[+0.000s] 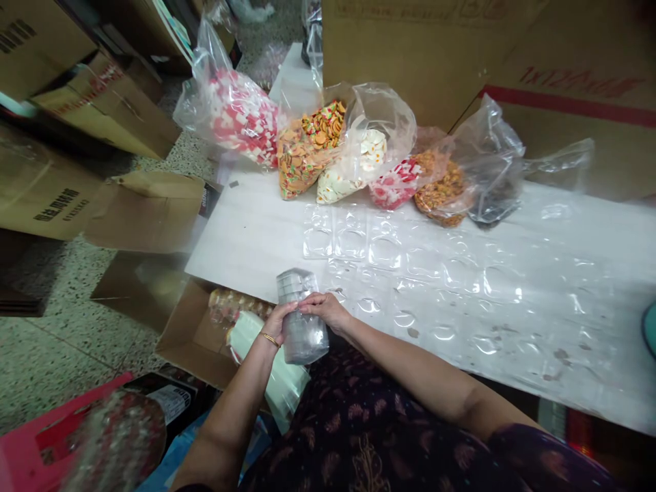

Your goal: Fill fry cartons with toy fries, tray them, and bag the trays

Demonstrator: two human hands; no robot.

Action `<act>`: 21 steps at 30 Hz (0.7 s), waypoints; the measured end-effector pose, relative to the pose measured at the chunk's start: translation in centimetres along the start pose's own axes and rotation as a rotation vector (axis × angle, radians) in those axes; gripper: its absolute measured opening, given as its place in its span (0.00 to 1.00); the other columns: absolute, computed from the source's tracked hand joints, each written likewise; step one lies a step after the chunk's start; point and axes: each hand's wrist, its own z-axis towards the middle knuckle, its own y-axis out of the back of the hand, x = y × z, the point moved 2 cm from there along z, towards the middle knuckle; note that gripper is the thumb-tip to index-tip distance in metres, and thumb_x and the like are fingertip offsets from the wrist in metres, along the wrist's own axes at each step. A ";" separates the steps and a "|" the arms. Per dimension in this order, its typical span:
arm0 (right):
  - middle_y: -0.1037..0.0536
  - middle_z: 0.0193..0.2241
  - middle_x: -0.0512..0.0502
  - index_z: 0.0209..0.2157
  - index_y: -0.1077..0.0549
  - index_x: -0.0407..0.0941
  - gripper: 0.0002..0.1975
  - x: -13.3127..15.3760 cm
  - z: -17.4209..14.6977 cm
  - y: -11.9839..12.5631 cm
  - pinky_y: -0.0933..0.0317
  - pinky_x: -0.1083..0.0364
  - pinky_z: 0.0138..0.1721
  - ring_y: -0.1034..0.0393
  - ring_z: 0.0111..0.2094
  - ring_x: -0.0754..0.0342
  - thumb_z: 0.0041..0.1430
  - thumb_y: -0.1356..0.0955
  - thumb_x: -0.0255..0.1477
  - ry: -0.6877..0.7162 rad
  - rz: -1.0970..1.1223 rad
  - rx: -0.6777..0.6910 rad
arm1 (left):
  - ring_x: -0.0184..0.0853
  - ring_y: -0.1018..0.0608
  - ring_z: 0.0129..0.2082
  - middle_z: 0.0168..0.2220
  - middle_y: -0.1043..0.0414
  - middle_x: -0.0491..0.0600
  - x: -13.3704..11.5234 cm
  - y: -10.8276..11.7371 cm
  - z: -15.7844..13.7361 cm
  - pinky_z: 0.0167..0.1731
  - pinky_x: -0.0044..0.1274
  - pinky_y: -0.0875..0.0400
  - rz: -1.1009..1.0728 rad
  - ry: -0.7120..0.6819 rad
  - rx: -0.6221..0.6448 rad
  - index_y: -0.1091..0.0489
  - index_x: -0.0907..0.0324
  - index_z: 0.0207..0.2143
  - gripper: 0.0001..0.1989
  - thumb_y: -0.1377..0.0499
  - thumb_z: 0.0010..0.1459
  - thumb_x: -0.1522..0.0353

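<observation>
A stack of clear plastic trays (303, 338), apparently nested together, is held upright in front of my body at the table's near edge. My left hand (281, 321) grips its left side, fingers closed around it. From the right, my right hand (326, 309) pinches the stack near its middle, fingertips close to those of the left. On the white table (246, 232), rows of clear plastic trays with round hollows (384, 246) lie flat to the right of the stack.
Along the table's back stand open clear bags of pink and white pieces (240, 116), orange pieces (307, 147), white pieces (353, 167) and brown pieces (445, 191). Large cardboard boxes (410, 61) rise behind them. An open carton (197, 335) with packaged goods sits below at left.
</observation>
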 end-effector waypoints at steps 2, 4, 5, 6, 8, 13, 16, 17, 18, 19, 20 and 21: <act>0.29 0.24 0.53 0.23 0.23 0.45 0.10 -0.2 0.1 0.0 0.42 0.57 0.34 0.36 0.28 0.60 0.33 0.26 0.32 -0.022 0.014 0.008 | 0.36 0.26 0.25 0.23 0.26 0.51 0.2 0.1 -0.1 0.31 0.27 0.32 -0.023 0.010 -0.008 0.28 0.65 0.25 0.13 0.35 0.35 0.66; 0.29 0.24 0.53 0.24 0.23 0.44 0.11 -0.2 0.2 0.0 0.42 0.57 0.33 0.36 0.27 0.60 0.32 0.26 0.33 -0.042 0.017 0.027 | 0.35 0.26 0.24 0.23 0.26 0.51 0.3 0.2 -0.2 0.31 0.26 0.32 -0.043 0.020 -0.012 0.29 0.65 0.26 0.13 0.35 0.35 0.66; 0.29 0.24 0.53 0.24 0.23 0.44 0.11 -0.3 0.2 -0.1 0.42 0.57 0.33 0.36 0.27 0.60 0.32 0.26 0.32 -0.047 0.016 0.039 | 0.34 0.26 0.24 0.23 0.26 0.50 0.3 0.2 -0.2 0.30 0.26 0.32 -0.050 0.024 -0.016 0.29 0.65 0.26 0.13 0.35 0.35 0.66; 0.29 0.24 0.52 0.24 0.23 0.44 0.11 -0.3 0.2 -0.1 0.43 0.57 0.34 0.36 0.27 0.60 0.32 0.26 0.32 -0.050 0.014 0.046 | 0.33 0.26 0.23 0.23 0.26 0.50 0.4 0.3 -0.2 0.30 0.25 0.32 -0.053 0.029 -0.022 0.29 0.65 0.25 0.14 0.35 0.35 0.66; 0.29 0.25 0.52 0.23 0.23 0.43 0.10 -0.3 0.3 -0.2 0.43 0.57 0.34 0.36 0.28 0.60 0.33 0.27 0.32 -0.067 0.014 0.042 | 0.32 0.26 0.22 0.22 0.27 0.49 0.4 0.2 -0.1 0.28 0.24 0.31 -0.035 0.020 -0.029 0.30 0.66 0.25 0.14 0.35 0.34 0.66; 0.30 0.22 0.54 0.20 0.28 0.42 0.08 -1.3 0.4 -1.1 0.45 0.58 0.32 0.39 0.25 0.60 0.35 0.29 0.31 -0.140 0.022 -0.013 | 0.32 0.26 0.23 0.25 0.27 0.48 -0.5 0.4 0.5 0.25 0.23 0.31 0.134 -0.178 -0.103 0.32 0.65 0.35 0.22 0.34 0.33 0.69; 0.31 0.20 0.54 0.17 0.31 0.42 0.06 -1.8 0.9 -1.3 0.46 0.58 0.31 0.40 0.24 0.60 0.36 0.31 0.30 -0.097 -0.022 -0.139 | 0.30 0.27 0.21 0.24 0.28 0.45 -1.7 1.3 0.8 0.23 0.22 0.32 0.237 -0.288 -0.185 0.34 0.63 0.39 0.28 0.33 0.30 0.70; 0.32 0.19 0.54 0.17 0.31 0.42 0.06 -2.0 1.1 -1.2 0.46 0.58 0.30 0.40 0.23 0.61 0.36 0.31 0.30 -0.113 -0.036 -0.187 | 0.30 0.27 0.21 0.24 0.28 0.45 -2.1 1.7 0.8 0.23 0.22 0.32 0.267 -0.306 -0.205 0.35 0.62 0.39 0.30 0.32 0.29 0.70; 0.33 0.18 0.55 0.18 0.31 0.42 0.06 -2.2 1.2 -1.1 0.46 0.58 0.29 0.41 0.22 0.61 0.37 0.32 0.30 -0.144 -0.045 -0.225 | 0.30 0.27 0.21 0.24 0.28 0.44 -2.5 2.1 0.8 0.23 0.22 0.32 0.292 -0.312 -0.220 0.35 0.62 0.39 0.30 0.32 0.28 0.70; 0.34 0.16 0.55 0.19 0.31 0.42 0.06 -2.4 1.4 -0.9 0.47 0.58 0.27 0.43 0.21 0.61 0.37 0.32 0.30 -0.175 -0.049 -0.250 | 0.30 0.27 0.21 0.25 0.28 0.45 -2.8 2.6 0.8 0.24 0.22 0.32 0.308 -0.309 -0.234 0.35 0.62 0.39 0.30 0.32 0.28 0.69; 0.35 0.16 0.55 0.19 0.31 0.42 0.06 -2.5 1.5 -0.7 0.47 0.58 0.26 0.44 0.20 0.62 0.38 0.32 0.30 -0.201 -0.049 -0.262 | 0.30 0.27 0.21 0.25 0.28 0.45 -3.0 3.1 0.7 0.24 0.23 0.31 0.320 -0.300 -0.242 0.35 0.63 0.39 0.30 0.32 0.28 0.69; 0.35 0.15 0.55 0.19 0.31 0.42 0.06 -2.6 1.5 -0.5 0.48 0.58 0.25 0.44 0.19 0.62 0.38 0.32 0.31 -0.219 -0.044 -0.268 | 0.31 0.27 0.22 0.25 0.28 0.46 -3.2 3.6 0.7 0.25 0.24 0.31 0.328 -0.292 -0.243 0.35 0.63 0.39 0.31 0.32 0.28 0.68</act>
